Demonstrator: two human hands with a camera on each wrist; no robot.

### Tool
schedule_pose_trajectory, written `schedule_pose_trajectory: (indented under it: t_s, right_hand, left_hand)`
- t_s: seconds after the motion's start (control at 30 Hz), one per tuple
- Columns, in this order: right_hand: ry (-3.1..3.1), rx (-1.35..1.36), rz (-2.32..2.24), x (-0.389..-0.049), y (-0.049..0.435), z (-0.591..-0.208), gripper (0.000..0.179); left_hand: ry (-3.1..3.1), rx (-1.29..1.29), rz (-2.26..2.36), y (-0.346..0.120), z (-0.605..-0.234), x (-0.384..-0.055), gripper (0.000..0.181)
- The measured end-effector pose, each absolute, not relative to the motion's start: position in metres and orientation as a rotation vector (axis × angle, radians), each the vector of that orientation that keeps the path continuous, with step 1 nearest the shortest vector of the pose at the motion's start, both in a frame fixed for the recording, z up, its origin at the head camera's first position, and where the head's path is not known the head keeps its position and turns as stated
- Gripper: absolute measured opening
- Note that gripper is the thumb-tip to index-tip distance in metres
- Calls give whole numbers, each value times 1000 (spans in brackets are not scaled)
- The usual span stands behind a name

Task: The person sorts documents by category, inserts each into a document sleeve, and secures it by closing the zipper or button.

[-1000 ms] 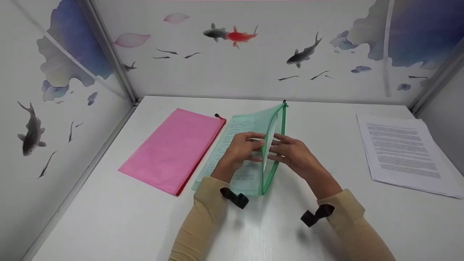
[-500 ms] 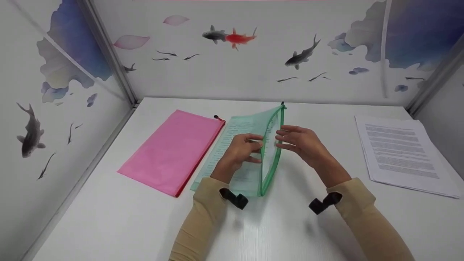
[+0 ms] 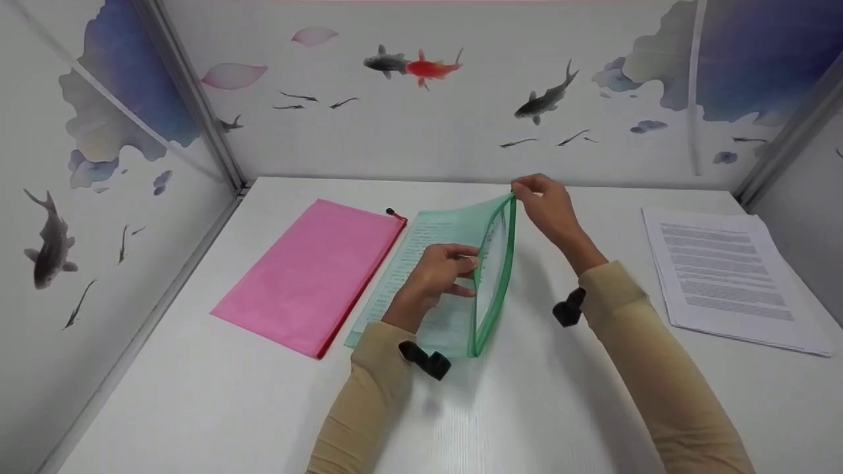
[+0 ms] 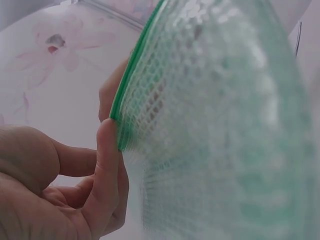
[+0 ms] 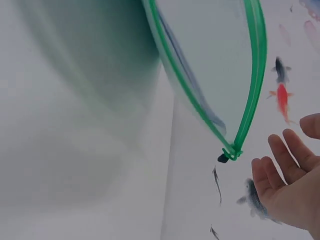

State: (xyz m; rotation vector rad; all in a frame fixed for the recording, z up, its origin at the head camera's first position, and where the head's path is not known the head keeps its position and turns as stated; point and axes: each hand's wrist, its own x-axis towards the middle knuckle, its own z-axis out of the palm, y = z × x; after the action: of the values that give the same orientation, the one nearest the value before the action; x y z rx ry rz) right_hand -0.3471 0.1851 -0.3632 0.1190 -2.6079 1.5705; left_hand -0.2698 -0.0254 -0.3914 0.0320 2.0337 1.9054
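A translucent green zip folder (image 3: 454, 230) stands partly raised on the table, its zipped edge gaping and printed sheets (image 3: 488, 270) inside. My left hand (image 3: 438, 276) pinches the near side of that edge at mid-length. In the left wrist view, the thumb and fingers (image 4: 106, 160) hold the green zip strip (image 4: 131, 75). At the far end of the zip, my right hand (image 3: 546, 204) has thumb and forefinger meeting at the zipper pull in the head view. The right wrist view has the right hand (image 5: 290, 175) just beside the black zipper pull (image 5: 223, 158).
A pink zip folder (image 3: 309, 276) lies flat to the left, its red zip edge beside the green one. On the right is a stack of printed paper (image 3: 731, 276). White walls with painted fish (image 3: 431, 68) bound the white table (image 3: 421, 421) at the back and sides.
My right hand has left the mouth of the green folder and moved away to the far zip end. The left hand has kept its grip. The folder's mouth gapes a little wider.
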Motion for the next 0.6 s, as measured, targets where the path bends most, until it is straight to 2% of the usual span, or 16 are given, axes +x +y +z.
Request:
schedule_pose_trajectory:
  t_s: [0.13,0.3,0.6]
  right_hand:
    - [-2734,251,1388,-359,187,-365,48]
    - [-2806,404,1218,-370,188,-364,47]
    - [-2970,378,960,-380,182,-360,54]
  left_hand:
    - [2035,34,1903,-25,-390,-270,29]
    - [2028,46,1898,-24,-389,-271,28]
    - [2011,40,1916,-27,-390,-270,30]
